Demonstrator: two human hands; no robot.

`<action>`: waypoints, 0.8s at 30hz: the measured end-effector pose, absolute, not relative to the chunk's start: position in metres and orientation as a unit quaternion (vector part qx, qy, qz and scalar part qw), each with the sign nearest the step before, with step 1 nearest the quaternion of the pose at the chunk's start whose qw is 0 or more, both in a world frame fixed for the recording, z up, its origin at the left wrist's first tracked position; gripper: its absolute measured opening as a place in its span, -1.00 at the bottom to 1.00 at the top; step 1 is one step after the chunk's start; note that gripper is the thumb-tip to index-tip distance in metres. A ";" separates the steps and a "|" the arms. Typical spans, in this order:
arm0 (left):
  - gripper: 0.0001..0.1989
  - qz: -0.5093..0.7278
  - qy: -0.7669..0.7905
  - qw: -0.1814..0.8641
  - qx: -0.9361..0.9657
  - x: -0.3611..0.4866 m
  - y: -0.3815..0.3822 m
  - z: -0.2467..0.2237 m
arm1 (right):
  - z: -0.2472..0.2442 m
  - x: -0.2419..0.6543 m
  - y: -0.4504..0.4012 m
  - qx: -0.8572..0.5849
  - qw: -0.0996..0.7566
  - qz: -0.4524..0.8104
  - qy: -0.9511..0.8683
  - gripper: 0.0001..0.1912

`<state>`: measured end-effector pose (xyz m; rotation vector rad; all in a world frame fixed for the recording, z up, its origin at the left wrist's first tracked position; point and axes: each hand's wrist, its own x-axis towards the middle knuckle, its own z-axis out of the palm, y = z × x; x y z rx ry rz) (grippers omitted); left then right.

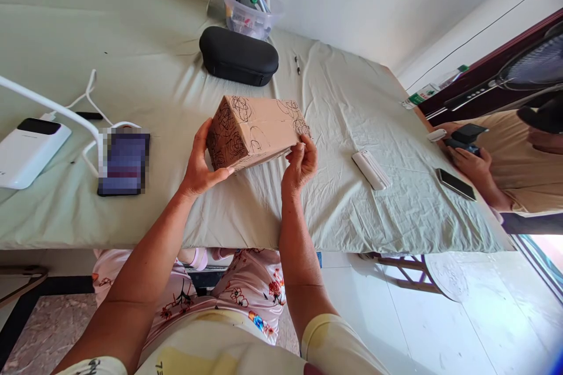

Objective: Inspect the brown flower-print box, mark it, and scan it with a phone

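A brown cardboard box (268,123) with black scribbles on its faces is tilted between my two hands, above the green cloth. My left hand (202,164) grips its left end, fingers behind and thumb along the lower edge. At the right end my right hand (301,161) pinches the box's lower edge between thumb and fingers; part of those fingers is hidden. Beyond the box lies a black zip case (238,55).
A clear plastic tub (250,17) of odds and ends stands at the back. Left are a white power bank (33,149) and a phone (125,161). A pale folded item (372,170), another phone (455,183) and a seated person (523,164) are to the right.
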<state>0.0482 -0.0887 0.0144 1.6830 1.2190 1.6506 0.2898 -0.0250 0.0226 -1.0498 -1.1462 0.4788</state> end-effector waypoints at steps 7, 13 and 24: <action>0.00 0.626 0.423 0.252 0.605 0.042 -0.086 0.013 | 0.020 0.296 -0.020 -0.470 0.701 0.171 -0.508 -0.50; -0.05 0.658 0.414 0.254 0.576 0.042 -0.080 0.010 | 0.024 0.296 -0.022 -0.485 0.710 0.159 -0.485 -0.56; -0.19 0.708 0.449 0.301 0.454 0.038 -0.073 0.008 | 0.029 0.283 -0.028 -0.494 0.624 0.236 -0.558 -0.53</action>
